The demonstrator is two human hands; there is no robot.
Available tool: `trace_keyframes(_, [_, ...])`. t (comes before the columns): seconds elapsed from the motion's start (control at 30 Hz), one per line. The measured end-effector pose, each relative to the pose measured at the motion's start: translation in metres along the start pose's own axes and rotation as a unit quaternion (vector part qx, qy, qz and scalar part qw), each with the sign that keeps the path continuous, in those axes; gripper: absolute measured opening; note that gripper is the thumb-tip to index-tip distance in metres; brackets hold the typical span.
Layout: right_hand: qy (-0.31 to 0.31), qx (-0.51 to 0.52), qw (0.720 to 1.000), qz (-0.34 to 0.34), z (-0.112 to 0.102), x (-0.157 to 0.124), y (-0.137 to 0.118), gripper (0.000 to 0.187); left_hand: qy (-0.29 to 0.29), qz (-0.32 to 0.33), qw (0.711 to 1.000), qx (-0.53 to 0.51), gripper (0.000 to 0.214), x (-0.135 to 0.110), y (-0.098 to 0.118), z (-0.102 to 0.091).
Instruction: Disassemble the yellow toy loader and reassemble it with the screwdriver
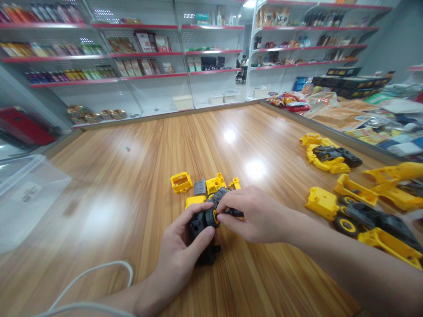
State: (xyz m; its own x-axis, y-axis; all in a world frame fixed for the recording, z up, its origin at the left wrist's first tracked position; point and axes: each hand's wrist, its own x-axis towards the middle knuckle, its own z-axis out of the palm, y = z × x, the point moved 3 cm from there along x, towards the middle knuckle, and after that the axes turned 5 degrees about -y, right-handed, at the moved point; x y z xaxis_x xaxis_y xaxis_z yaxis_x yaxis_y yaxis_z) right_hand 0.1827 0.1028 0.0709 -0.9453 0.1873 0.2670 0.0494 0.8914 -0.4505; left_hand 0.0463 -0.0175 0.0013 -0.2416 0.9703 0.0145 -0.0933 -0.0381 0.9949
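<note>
My left hand [178,242] is closed around a black toy vehicle chassis [208,256], tilted up off the table. Thumb and fingers press either side of a black wheel with a yellow hub [211,216]. At the same wheel, my right hand [253,213] pinches a slim black piece [235,212]; the fingers hide most of it, so its kind is unclear. Just beyond the hands lie a yellow frame-like part [181,182], a grey part [199,187], a yellow block with holes [216,181] and a small yellow piece [235,183].
Several yellow and black toy vehicle parts [322,203] lie along the right side. A clear plastic bin [33,198] stands at the left, with a white cable [99,266] near the front. Bagged goods [294,103] sit past the right edge; stocked shelves [148,77] line the back.
</note>
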Motion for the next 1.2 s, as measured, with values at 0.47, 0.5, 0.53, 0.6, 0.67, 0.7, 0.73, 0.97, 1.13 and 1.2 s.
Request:
trace_keyframes(0.47, [-0.011, 0.01, 1.0, 0.025, -0.0002, -0.0013, -0.0035, 0.01, -0.011, 0.01, 1.0, 0.024, 0.038, 0.0001, 0.0019, -0.0003])
trace_keyframes(0.5, [-0.01, 0.01, 1.0, 0.025, -0.0006, -0.0014, -0.0035, 0.011, -0.015, 0.007, 1.0, 0.018, 0.037, 0.0001, 0.0022, 0.0003])
trace_keyframes(0.53, [-0.008, 0.008, 1.0, 0.023, -0.0008, -0.0015, -0.0034, 0.012, -0.017, 0.006, 1.0, 0.014, 0.037, 0.0002, 0.0027, 0.0007])
trace_keyframes(0.6, [-0.004, 0.002, 1.0, 0.014, -0.0008, -0.0013, -0.0032, 0.01, -0.016, 0.009, 1.0, 0.015, 0.038, 0.0004, 0.0036, 0.0006])
trace_keyframes(0.67, [-0.003, -0.003, 1.0, 0.005, -0.0002, -0.0007, -0.0029, 0.007, -0.014, 0.01, 1.0, 0.021, 0.038, 0.0005, 0.0037, -0.0003])
trace_keyframes(0.7, [-0.005, -0.004, 1.0, 0.001, 0.0003, -0.0004, -0.0029, 0.007, -0.013, 0.009, 1.0, 0.025, 0.039, 0.0006, 0.0033, -0.0009])
trace_keyframes(0.73, [-0.009, -0.003, 1.0, -0.001, 0.0008, -0.0001, -0.0029, 0.009, -0.012, 0.005, 1.0, 0.027, 0.039, 0.0007, 0.0026, -0.0014])
trace_keyframes(0.97, [-0.021, 0.003, 0.999, 0.024, 0.0007, -0.0009, -0.0044, 0.007, -0.008, 0.017, 0.999, 0.044, 0.036, -0.0005, 0.0031, -0.0022])
trace_keyframes(1.13, [-0.013, 0.009, 0.999, 0.028, 0.0006, -0.0016, -0.0038, 0.01, -0.017, 0.007, 0.999, 0.028, 0.037, -0.0014, 0.0031, -0.0009])
trace_keyframes(1.2, [-0.012, 0.004, 1.0, 0.023, 0.0013, -0.0012, -0.0034, 0.007, -0.013, 0.003, 1.0, 0.018, 0.038, -0.0009, 0.0023, -0.0011])
